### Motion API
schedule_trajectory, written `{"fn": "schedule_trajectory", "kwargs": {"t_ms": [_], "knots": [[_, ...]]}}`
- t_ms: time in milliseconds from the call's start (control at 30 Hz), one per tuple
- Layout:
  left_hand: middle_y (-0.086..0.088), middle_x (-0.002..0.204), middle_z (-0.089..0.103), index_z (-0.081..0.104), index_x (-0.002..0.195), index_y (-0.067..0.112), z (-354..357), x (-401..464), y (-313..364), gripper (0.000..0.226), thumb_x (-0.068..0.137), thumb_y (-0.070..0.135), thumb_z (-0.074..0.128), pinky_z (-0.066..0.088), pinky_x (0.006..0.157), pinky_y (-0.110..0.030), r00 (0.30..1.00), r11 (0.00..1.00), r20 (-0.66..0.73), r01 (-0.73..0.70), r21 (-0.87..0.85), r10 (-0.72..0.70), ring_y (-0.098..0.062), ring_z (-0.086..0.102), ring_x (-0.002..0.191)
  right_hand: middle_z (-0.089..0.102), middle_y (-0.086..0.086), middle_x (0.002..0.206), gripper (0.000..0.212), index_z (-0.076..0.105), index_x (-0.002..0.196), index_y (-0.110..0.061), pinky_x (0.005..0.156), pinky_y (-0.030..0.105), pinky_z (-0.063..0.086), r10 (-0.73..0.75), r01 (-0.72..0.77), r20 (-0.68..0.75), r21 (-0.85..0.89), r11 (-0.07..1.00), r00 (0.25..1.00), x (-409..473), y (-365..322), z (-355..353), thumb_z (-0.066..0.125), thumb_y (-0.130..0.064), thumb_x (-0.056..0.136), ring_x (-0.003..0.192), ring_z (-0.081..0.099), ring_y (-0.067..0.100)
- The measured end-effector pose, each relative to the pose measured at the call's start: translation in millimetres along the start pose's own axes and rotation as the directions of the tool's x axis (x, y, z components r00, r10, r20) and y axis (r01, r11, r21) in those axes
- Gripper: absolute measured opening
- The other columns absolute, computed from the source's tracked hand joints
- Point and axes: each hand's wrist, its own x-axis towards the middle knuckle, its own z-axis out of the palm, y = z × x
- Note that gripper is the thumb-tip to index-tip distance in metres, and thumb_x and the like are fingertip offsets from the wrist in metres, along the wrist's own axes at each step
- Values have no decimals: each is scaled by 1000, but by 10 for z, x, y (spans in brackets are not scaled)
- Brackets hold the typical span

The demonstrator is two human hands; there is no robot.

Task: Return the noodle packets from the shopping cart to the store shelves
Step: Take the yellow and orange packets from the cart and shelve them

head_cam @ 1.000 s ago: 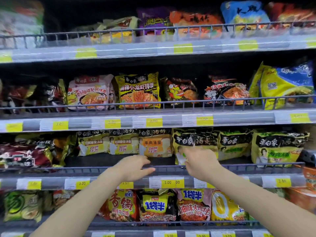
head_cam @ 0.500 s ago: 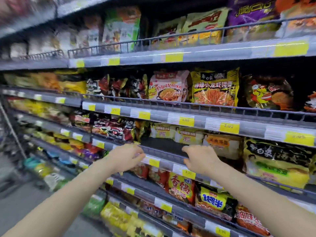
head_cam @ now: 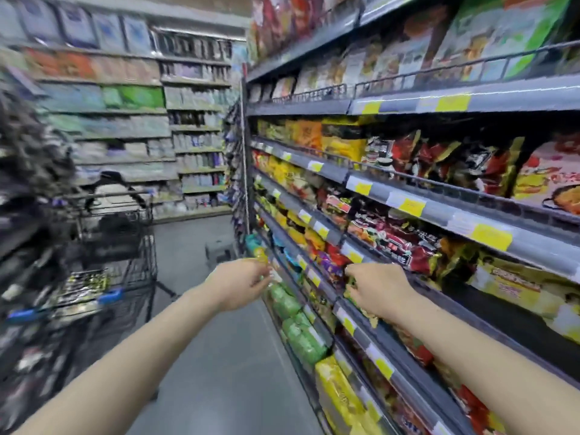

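Since half a second back the view has swung hard left, away from the shelf face and toward the aisle, so both hands are off the shelf edge now. Biggest thing, the store shelves (head_cam: 408,196) run along the right of both hands. Shopping cart (head_cam: 103,255) sits well to the left of the left hand (head_cam: 241,282), with noodle packets (head_cam: 83,285) lying in it. Both hands hold nothing; left fingers loosely curled, right hand (head_cam: 376,290) the same, just in front of the rail. Looks like between-packets: next move is probably reaching left into the cart.
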Motion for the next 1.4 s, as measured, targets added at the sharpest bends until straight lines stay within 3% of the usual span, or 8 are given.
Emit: {"fn": "schedule_trajectory", "kwargs": {"t_ms": [100, 333, 467, 600, 767, 1067, 1267, 1400], "knots": [[-3, 118, 58, 58, 114, 22, -8, -318, -518, 34, 97, 40, 35, 46, 83, -35, 987, 987, 34, 156, 37, -157, -25, 55, 111, 64, -4, 89, 21, 54, 104, -19, 60, 31, 44, -113, 114, -18, 35, 993, 993, 513, -434, 110, 39, -32, 96, 83, 62, 22], [-2, 106, 61, 61, 99, 16, 6, -954, -1752, 32, 94, 39, 40, 50, 79, -36, 904, 905, 74, 414, 103, -422, -25, 59, 99, 63, 2, 118, 30, 54, 116, -20, 78, 35, 46, -325, 328, -42, 70, 942, 945, 1525, -1662, 343, 41, -35, 93, 112, 59, 25], [-4, 113, 63, 61, 108, 16, 30, -1100, -2483, 33, 94, 38, 40, 48, 83, -35, 859, 856, 66, 493, 157, -507, -26, 58, 106, 60, 4, 126, 36, 51, 124, -19, 89, 35, 45, -397, 400, -52, 67, 914, 916, 2138, -2301, 395, 41, -36, 94, 119, 55, 24], [-2, 120, 62, 60, 115, 21, -17, -1138, -3234, 34, 96, 40, 39, 45, 86, -32, 832, 823, 49, 537, 185, -553, -23, 56, 112, 59, 5, 127, 35, 52, 123, -19, 91, 35, 43, -427, 430, -45, 79, 899, 903, 2831, -2884, 368, 43, -34, 93, 118, 56, 26], [1, 118, 62, 60, 114, 20, -24, -1140, -4045, 32, 97, 38, 38, 44, 79, -31, 808, 801, 49, 571, 181, -587, -20, 57, 108, 62, 4, 124, 35, 53, 124, -20, 84, 34, 46, -463, 469, -81, 81, 879, 882, 3559, -3523, 348, 43, -33, 93, 113, 59, 27], [2, 115, 62, 62, 109, 20, 270, -1007, -5313, 30, 96, 37, 41, 48, 84, -36, 753, 756, 80, 644, 115, -654, -20, 57, 106, 63, 5, 120, 33, 51, 122, -18, 85, 35, 45, -558, 563, -74, 103, 820, 826, 4674, -4448, 573, 40, -31, 94, 111, 60, 26], [3, 121, 62, 61, 115, 23, 481, -707, -6312, 34, 94, 40, 41, 50, 87, -41, 725, 731, 98, 671, 125, -682, -20, 58, 110, 65, 3, 115, 29, 53, 118, -19, 73, 32, 43, -570, 573, -60, 130, 810, 819, 5668, -4938, 802, 41, -29, 93, 106, 61, 26], [3, 122, 61, 60, 117, 22, 577, -476, -6972, 36, 95, 39, 38, 50, 88, -41, 709, 717, 110, 685, 131, -697, -19, 56, 111, 66, 2, 114, 29, 53, 117, -20, 75, 32, 45, -552, 551, -52, 183, 814, 832, 6417, -5287, 938, 42, -32, 93, 105, 62, 25]]}}
